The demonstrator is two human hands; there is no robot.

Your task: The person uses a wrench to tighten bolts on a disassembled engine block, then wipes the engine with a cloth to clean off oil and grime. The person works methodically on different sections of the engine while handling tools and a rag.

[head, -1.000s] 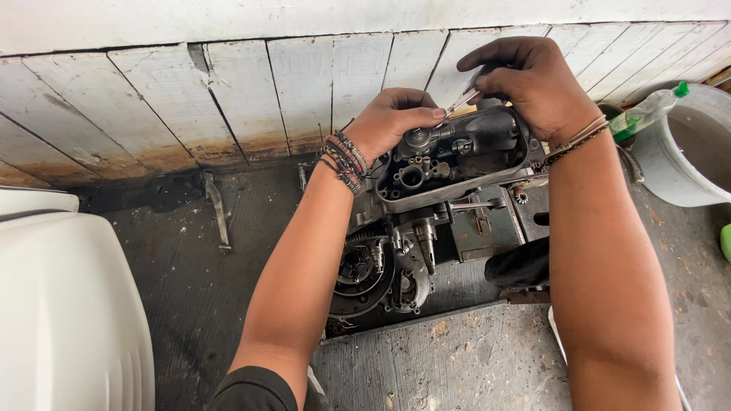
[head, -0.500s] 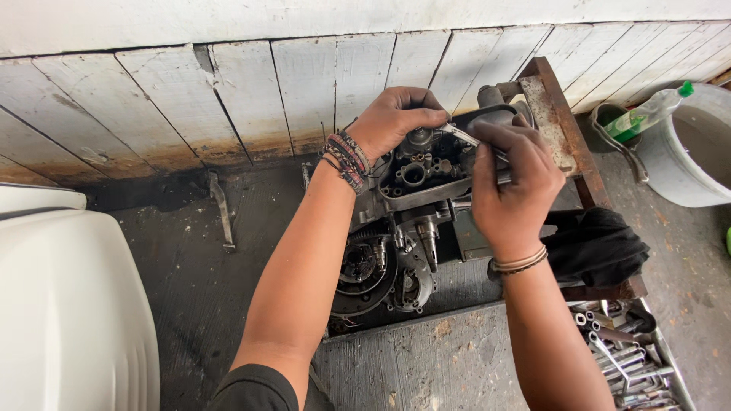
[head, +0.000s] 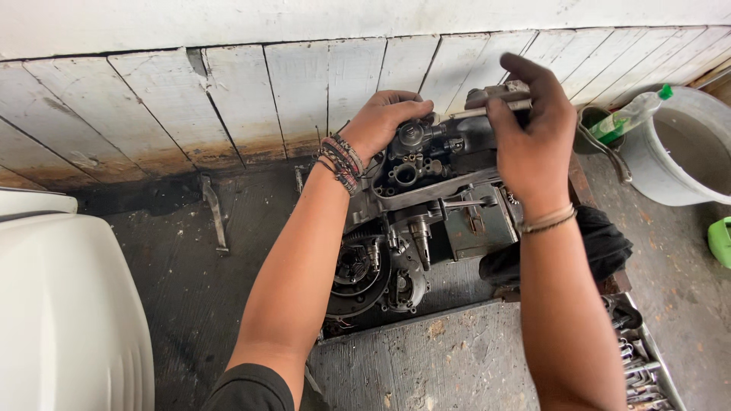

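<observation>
Right hand risen since earlier, closed around metal tool, left hand gripping engine case, grey bucket holding murky water, tray of sockets

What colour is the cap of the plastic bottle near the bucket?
Green; the bottle cap shows clearly in the head view, above the grey bucket.

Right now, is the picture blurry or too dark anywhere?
Head view: soft, even daylight, no glare. The engine and left hand look sharp. The right hand is slightly smeared where it grips a tool. It is darkest along the floor by the wall. The wall planks fan outward, a wide-lens bend.
</observation>
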